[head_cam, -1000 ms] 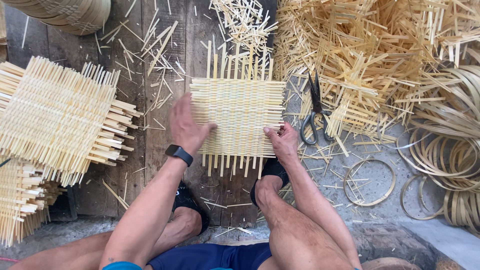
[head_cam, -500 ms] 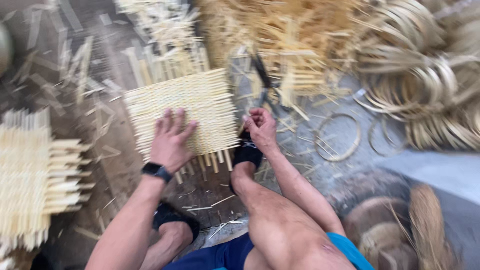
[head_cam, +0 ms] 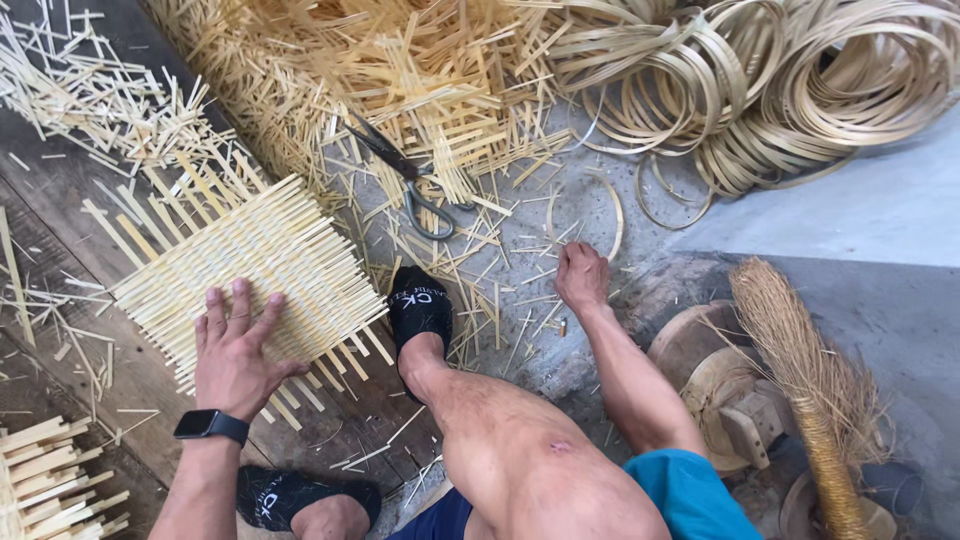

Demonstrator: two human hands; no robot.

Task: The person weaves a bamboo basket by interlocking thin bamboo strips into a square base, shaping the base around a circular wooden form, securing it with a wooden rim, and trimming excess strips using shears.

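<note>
Left hand [head_cam: 238, 350] is laid flat with the fingers spread wide on the woven bamboo mat [head_cam: 255, 270], which lies on the dark wooden floor [head_cam: 60, 200] in front of the person. Nothing is gripped by this hand; the mat is only pressed down. A black watch [head_cam: 210, 425] is worn on the left wrist. At the far left, a stack of finished mats [head_cam: 45, 480] can be seen at the bottom corner. One black shoe [head_cam: 418, 310] is set just beside the right edge of the mat, touching its loose ends. Behind the mat, a big heap of cut bamboo strips [head_cam: 400, 70] is piled up, and a pair of scissors [head_cam: 410, 180] is lying on the ground near it. A second ago both hands were on the mat. Now the right hand [head_cam: 582, 275] has been taken off it and moved to the ground on the right, well apart from the mat. It is curled almost closed, knuckles up, among small scraps; whether something tiny is pinched cannot be told. It looks as if the weaving is paused while something is reached for. Further right, coils of thin bamboo rings [head_cam: 760, 90] are heaped, and a straw broom [head_cam: 800, 370] is lying by a round wooden block [head_cam: 700, 350].
</note>
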